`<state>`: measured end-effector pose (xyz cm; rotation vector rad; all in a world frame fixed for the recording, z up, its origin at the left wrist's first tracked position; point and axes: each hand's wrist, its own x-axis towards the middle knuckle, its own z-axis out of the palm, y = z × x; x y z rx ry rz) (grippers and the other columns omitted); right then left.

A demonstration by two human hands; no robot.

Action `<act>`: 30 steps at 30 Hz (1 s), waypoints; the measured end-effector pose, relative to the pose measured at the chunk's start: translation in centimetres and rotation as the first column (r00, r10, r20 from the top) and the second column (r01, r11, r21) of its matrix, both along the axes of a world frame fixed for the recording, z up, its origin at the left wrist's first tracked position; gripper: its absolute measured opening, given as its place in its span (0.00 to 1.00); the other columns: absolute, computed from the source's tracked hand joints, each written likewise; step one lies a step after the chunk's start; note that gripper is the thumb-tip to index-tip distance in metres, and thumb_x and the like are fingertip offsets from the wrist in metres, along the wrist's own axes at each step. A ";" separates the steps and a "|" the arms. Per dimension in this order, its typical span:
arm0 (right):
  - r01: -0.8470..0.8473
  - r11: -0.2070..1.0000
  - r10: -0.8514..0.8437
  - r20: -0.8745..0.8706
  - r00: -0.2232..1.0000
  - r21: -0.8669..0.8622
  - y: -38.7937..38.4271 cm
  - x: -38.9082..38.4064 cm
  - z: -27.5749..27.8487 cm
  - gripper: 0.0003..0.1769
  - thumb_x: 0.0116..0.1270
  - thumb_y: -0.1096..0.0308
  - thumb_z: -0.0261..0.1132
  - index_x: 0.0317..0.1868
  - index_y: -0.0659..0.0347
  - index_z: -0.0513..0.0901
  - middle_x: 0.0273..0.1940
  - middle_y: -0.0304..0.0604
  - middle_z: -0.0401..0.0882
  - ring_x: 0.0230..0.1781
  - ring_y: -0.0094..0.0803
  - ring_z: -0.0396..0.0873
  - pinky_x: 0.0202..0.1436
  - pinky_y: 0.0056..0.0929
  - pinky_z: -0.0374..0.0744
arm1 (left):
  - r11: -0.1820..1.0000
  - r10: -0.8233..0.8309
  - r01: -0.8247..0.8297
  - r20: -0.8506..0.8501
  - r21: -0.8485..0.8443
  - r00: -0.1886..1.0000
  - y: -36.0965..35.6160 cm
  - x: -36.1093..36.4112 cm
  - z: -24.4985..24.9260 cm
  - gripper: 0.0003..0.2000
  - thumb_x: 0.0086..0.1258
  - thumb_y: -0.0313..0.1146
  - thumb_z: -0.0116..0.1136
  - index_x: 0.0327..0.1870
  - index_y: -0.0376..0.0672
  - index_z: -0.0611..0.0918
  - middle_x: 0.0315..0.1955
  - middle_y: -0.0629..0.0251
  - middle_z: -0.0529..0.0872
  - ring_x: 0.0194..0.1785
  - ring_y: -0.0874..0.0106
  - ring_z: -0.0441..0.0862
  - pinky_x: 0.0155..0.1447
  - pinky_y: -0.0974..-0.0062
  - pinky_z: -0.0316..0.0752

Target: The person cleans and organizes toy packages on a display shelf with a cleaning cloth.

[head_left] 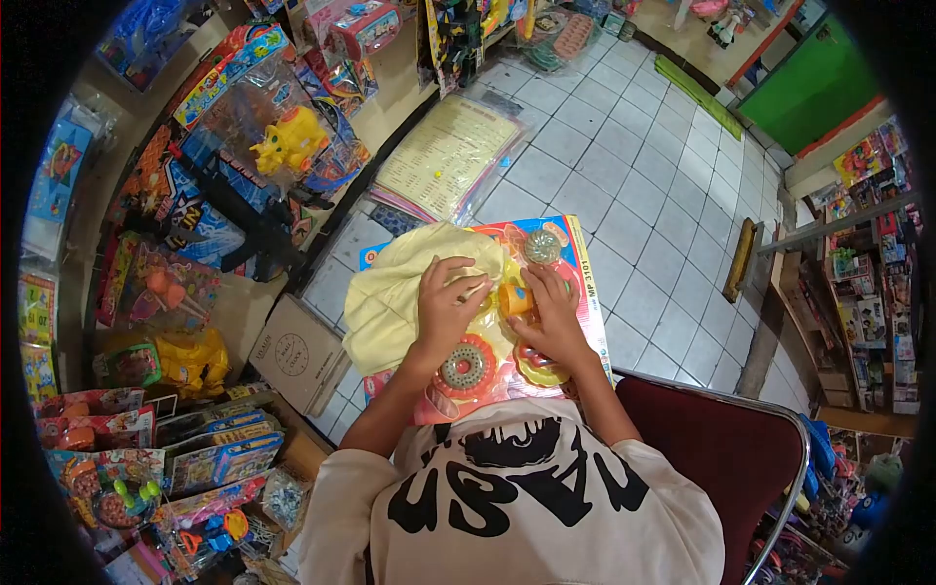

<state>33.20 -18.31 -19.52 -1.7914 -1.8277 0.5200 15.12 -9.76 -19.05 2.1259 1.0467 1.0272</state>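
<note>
My left hand [450, 304] has its fingers bent over a pale yellow cloth [385, 292], which spreads to the left. An orange cup-like toy piece [515, 299] with a blue spot sits in the fingers of my right hand [548, 320]. Under both hands lies a colourful printed toy board [593, 278] on my lap. Nearer to me on it are an orange-rimmed round piece [461, 370] with a greyish centre and a yellow scalloped piece [539, 369], partly covered by my right hand. Beyond the right fingertips stands a ribbed, clear-looking round piece [542, 247].
Toy packs hang and stack at the left, including a black toy gun [234, 210]. A wall clock box [292, 356] leans there. Plastic-wrapped printed sheets [444, 161] lie on the tiled floor [624, 185]. A dark red chair [697, 439] is at the right, before shelves [858, 283].
</note>
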 end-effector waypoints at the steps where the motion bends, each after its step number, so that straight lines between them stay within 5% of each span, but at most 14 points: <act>1: -0.002 1.000 0.002 -0.003 1.000 0.001 0.0 0.0 -0.1 0.41 0.55 0.55 0.68 0.67 0.58 0.63 0.66 0.50 0.60 0.71 0.45 0.54 0.70 0.51 0.45 | 0.992 -0.007 0.020 -0.108 0.127 0.994 0.3 0.1 -0.3 0.07 0.55 0.31 0.66 0.36 0.47 0.87 0.45 0.64 0.79 0.54 0.63 0.74 0.69 0.55 0.58; 4: 0.000 1.000 0.000 -0.004 1.000 0.004 0.0 0.1 -0.2 0.41 0.54 0.55 0.68 0.67 0.59 0.63 0.66 0.50 0.60 0.70 0.45 0.54 0.70 0.51 0.45 | 0.982 -0.061 0.121 -0.365 0.143 0.929 -0.4 0.7 -0.8 0.07 0.54 0.31 0.66 0.35 0.46 0.87 0.47 0.64 0.78 0.57 0.64 0.72 0.70 0.52 0.55; 16: -0.001 1.000 0.001 -0.013 1.000 -0.003 0.0 0.1 -0.2 0.41 0.54 0.56 0.68 0.67 0.58 0.63 0.66 0.51 0.60 0.71 0.44 0.54 0.70 0.51 0.45 | 0.937 -0.330 0.349 -0.324 -0.001 0.886 -0.1 -0.9 -1.2 0.10 0.59 0.32 0.63 0.42 0.45 0.85 0.53 0.63 0.75 0.64 0.61 0.67 0.74 0.47 0.47; 19: -0.001 1.000 0.001 -0.009 1.000 -0.010 0.0 0.1 -0.1 0.41 0.54 0.56 0.68 0.67 0.58 0.63 0.66 0.51 0.60 0.71 0.44 0.54 0.71 0.51 0.44 | 0.945 -0.321 0.326 -0.234 -0.021 0.918 -0.3 -1.2 -0.9 0.13 0.58 0.34 0.63 0.44 0.45 0.84 0.52 0.63 0.75 0.65 0.62 0.65 0.74 0.48 0.47; 22: 0.000 1.000 0.000 -0.008 1.000 0.003 0.0 0.1 -0.2 0.41 0.54 0.55 0.68 0.66 0.59 0.64 0.66 0.51 0.60 0.71 0.44 0.54 0.70 0.52 0.44 | 0.991 -0.127 0.132 -0.197 0.013 0.972 -1.0 -0.6 -0.2 0.15 0.56 0.35 0.65 0.45 0.47 0.83 0.51 0.63 0.74 0.64 0.62 0.67 0.73 0.48 0.48; 28: -0.004 1.000 0.004 -0.022 1.000 0.024 0.1 0.1 -0.3 0.40 0.53 0.53 0.68 0.64 0.60 0.65 0.65 0.52 0.62 0.70 0.45 0.54 0.69 0.53 0.45 | 0.953 -0.168 0.245 -0.358 0.181 0.918 -0.9 -1.5 -0.6 0.10 0.55 0.35 0.68 0.35 0.42 0.85 0.48 0.64 0.78 0.57 0.62 0.72 0.70 0.52 0.54; 30: -0.005 0.999 0.006 -0.022 1.000 0.036 0.1 0.1 -0.4 0.40 0.54 0.53 0.67 0.64 0.60 0.65 0.65 0.52 0.62 0.70 0.46 0.54 0.69 0.53 0.45 | 0.981 -0.121 0.155 -0.252 0.119 0.960 -1.2 -1.1 -0.6 0.08 0.55 0.34 0.67 0.33 0.42 0.85 0.43 0.66 0.79 0.52 0.65 0.74 0.65 0.55 0.60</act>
